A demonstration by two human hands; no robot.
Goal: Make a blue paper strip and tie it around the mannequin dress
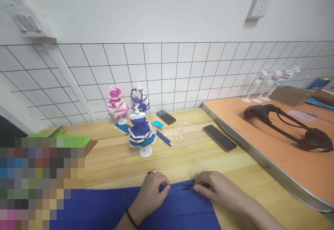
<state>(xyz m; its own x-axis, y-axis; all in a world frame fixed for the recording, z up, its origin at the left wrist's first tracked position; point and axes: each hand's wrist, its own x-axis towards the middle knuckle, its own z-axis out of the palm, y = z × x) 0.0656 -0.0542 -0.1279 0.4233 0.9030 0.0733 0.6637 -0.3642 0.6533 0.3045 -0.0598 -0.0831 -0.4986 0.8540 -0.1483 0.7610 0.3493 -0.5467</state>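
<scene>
Wooden table (177,162), against a grid-lined wall (180,70), bearing the following: one mannequin in a blue and teal tiered dress (142,131), standing nearest beyond the hands; behind it, one in a pink and white dress (117,106) and one in a blue and cream dress (142,101), partly hidden; a teal piece (121,128), a turquoise scrap (157,123) and a narrow blue strip (164,138) lying about their bases. A dark phone (166,117) is resting near the wall, a second phone (220,138) at right, a clear disc (188,136) lying between them and holding tiny pieces. Green sheets (80,140) are lying at far left, where a pixelated patch is covering the lower corner. An orange surface (263,169) is adjoining at right, carrying a black strapped object (284,134), white stands (257,84) and a brown box (293,95). Blue sheet (190,209): lying flat along the near edge, beneath both hands. Left hand (153,191): reaching from below, knuckles up, thumb and forefinger pinching the sheet's far edge. Right hand (215,186): slanting in from lower right, fingers curling closed around a small dark tool (188,187), its tip pointing left over the sheet.
</scene>
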